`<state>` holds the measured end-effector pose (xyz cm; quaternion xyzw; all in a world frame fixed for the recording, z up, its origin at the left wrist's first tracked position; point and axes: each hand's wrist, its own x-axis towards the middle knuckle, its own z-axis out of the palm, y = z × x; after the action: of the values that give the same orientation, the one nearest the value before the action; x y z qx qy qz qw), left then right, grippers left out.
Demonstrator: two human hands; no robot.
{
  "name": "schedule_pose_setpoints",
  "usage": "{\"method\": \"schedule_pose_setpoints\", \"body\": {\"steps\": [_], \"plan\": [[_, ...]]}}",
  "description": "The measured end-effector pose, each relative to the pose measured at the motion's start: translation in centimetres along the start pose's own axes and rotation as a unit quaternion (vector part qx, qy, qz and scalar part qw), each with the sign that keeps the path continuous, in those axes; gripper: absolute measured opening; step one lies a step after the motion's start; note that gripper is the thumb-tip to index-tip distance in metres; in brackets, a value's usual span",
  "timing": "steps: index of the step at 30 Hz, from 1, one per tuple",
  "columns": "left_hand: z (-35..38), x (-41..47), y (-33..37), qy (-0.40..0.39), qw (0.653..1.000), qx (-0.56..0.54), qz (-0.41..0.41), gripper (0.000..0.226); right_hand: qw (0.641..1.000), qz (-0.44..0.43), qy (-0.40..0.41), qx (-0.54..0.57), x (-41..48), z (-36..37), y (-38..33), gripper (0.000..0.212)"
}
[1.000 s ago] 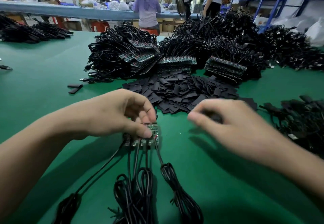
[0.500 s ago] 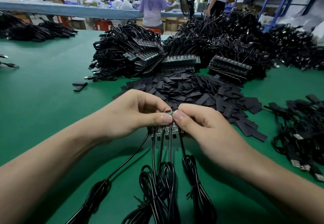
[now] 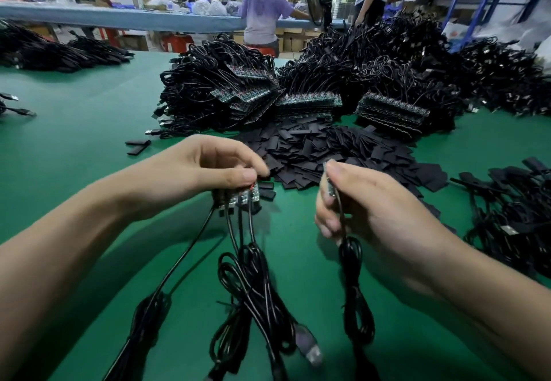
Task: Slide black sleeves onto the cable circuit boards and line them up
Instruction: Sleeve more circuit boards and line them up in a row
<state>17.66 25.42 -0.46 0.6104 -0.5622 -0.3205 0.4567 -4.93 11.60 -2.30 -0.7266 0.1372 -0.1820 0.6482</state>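
The left hand (image 3: 202, 169) gripped a row of small green circuit boards (image 3: 243, 197) between curled fingers and thumb, with their thin black cables (image 3: 238, 261) hanging down to the green-covered surface (image 3: 74, 148). The right hand (image 3: 366, 201), which half a second before had met the left at that row, had drawn apart to the right with one board (image 3: 330, 190) pinched between thumb and fingers, its coiled cable (image 3: 353, 276) trailing below. None of the held boards appeared to carry a sleeve, so the separated board was judged ready for one from the heap of flat black sleeves (image 3: 328, 151) lying just beyond both hands.
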Motion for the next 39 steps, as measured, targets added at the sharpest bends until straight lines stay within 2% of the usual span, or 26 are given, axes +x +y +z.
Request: {"method": "schedule_pose_setpoints", "body": {"steps": [4, 7, 9, 11, 16, 20, 24, 27, 30, 34, 37, 39], "plan": [[-0.5, 0.1, -1.0, 0.031, 0.976, 0.213, -0.023, 0.031, 0.998, 0.015, 0.025, -0.049, -0.7, -1.4, -0.8, 0.044], [-0.2, 0.3, -1.4, 0.041, 0.933, 0.357, 0.01, 0.016, 0.994, 0.037, 0.058, -0.09, -1.2, -1.7, -0.2, 0.044], [0.0, 0.4, -1.5, 0.027, 0.905, 0.425, 0.021, 0.015, 0.989, 0.036, 0.071, -0.121, -1.3, -1.7, 0.6, 0.045], [0.2, 0.4, -1.5, 0.017, 0.891, 0.454, 0.021, 0.017, 0.985, 0.026, 0.071, -0.157, -1.1, -1.6, 1.3, 0.045], [0.5, 0.4, -1.4, 0.031, 0.889, 0.455, 0.045, 0.016, 0.985, 0.01, 0.067, -0.161, -1.2, -1.5, 2.1, 0.043], [0.9, 0.6, -1.4, 0.033, 0.884, 0.459, 0.084, 0.009, 0.976, -0.016, 0.064, -0.205, -1.6, -1.5, 1.9, 0.041], [2.1, 0.7, -0.9, 0.052, 0.922, 0.372, 0.087, 0.007, 0.961, -0.058, 0.075, -0.258, -1.9, -1.3, 1.8, 0.051], [4.4, 0.6, 0.3, 0.049, 0.962, 0.248, 0.106, 0.005, 0.962, -0.076, 0.07, -0.254, -2.1, -1.1, 1.6, 0.042], [6.8, 1.0, 0.8, 0.04, 0.976, 0.175, 0.126, 0.002, 0.967, -0.073, 0.053, -0.239, -2.2, -1.1, 1.5, 0.045], [7.9, 1.0, 0.7, 0.079, 0.972, 0.162, 0.149, 0.005, 0.982, -0.053, 0.06, -0.171, -2.2, -1.5, 1.7, 0.034], [7.9, 0.6, 0.8, 0.095, 0.948, 0.238, 0.191, 0.023, 0.981, -0.055, 0.07, -0.175, -2.0, -1.6, 2.1, 0.035], [7.9, 0.5, 0.9, 0.1, 0.926, 0.291, 0.219, 0.026, 0.979, -0.059, 0.07, -0.183, -2.0, -1.5, 2.1, 0.033]]}}
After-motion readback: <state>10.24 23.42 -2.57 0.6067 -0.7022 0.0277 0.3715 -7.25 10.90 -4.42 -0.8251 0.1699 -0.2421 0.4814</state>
